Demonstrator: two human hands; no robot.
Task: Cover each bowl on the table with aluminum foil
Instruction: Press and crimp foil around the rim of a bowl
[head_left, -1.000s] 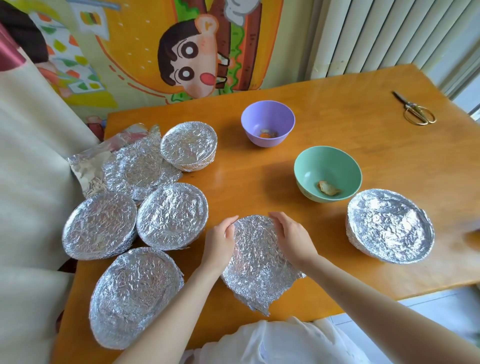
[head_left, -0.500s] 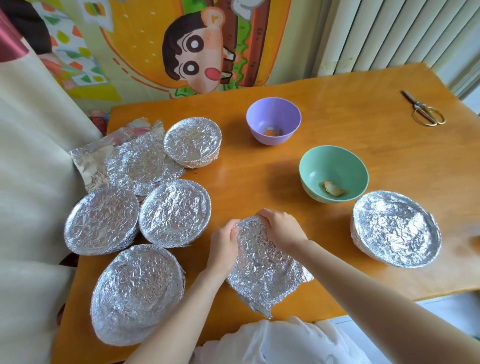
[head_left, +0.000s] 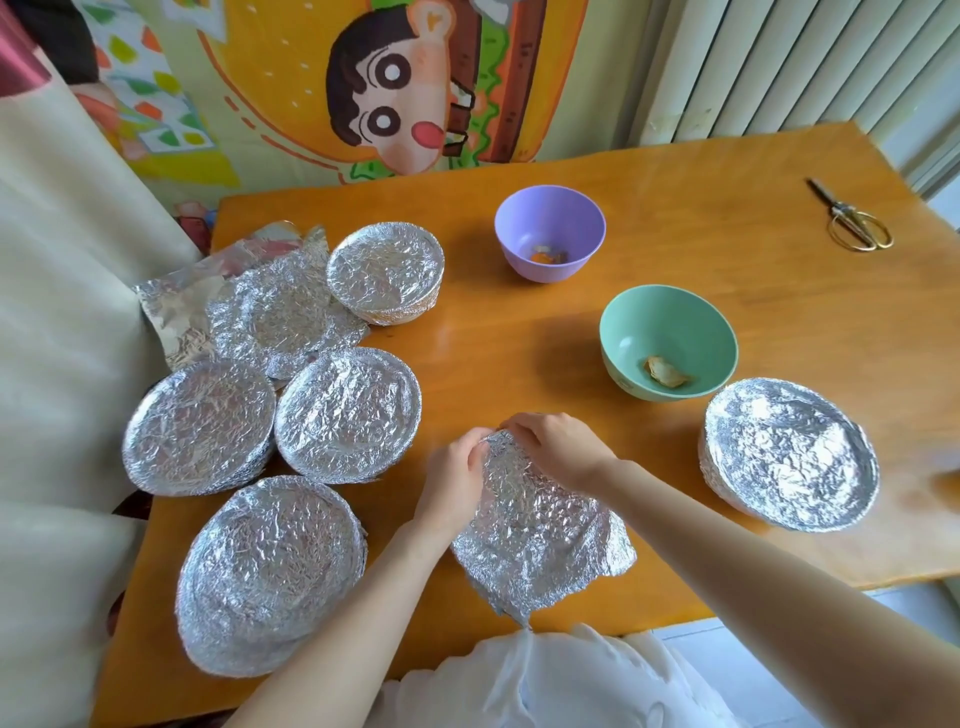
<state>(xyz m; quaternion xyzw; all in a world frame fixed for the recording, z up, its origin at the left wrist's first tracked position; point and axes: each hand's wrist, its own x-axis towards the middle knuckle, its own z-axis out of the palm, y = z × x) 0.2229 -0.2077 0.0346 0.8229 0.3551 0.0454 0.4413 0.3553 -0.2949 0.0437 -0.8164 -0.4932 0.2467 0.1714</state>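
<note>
Looking from the left edge of the orange wooden table (head_left: 519, 353), I see four round bowls wrapped in silver foil (head_left: 348, 413). They are grouped there, I think, to keep finished ones out of the way. Loose crumpled foil sheets (head_left: 218, 306) lie at the far left corner. At the front edge my left hand (head_left: 454, 486) and right hand (head_left: 558, 449) both pinch, with curled fingers, the far border of one crinkled aluminum foil sheet (head_left: 540, 540); I judge this grip is for lifting it. The sheet is heavily wrinkled, roughly round, and its near tip hangs over the front edge. Further right, the purple plastic bowl (head_left: 549, 234) and the green plastic bowl (head_left: 668, 340) stand uncovered, with small scraps inside. One more foil-covered bowl (head_left: 789, 452) sits toward the front right corner, and gold-handled scissors (head_left: 852, 226) lie near the far right corner.
</note>
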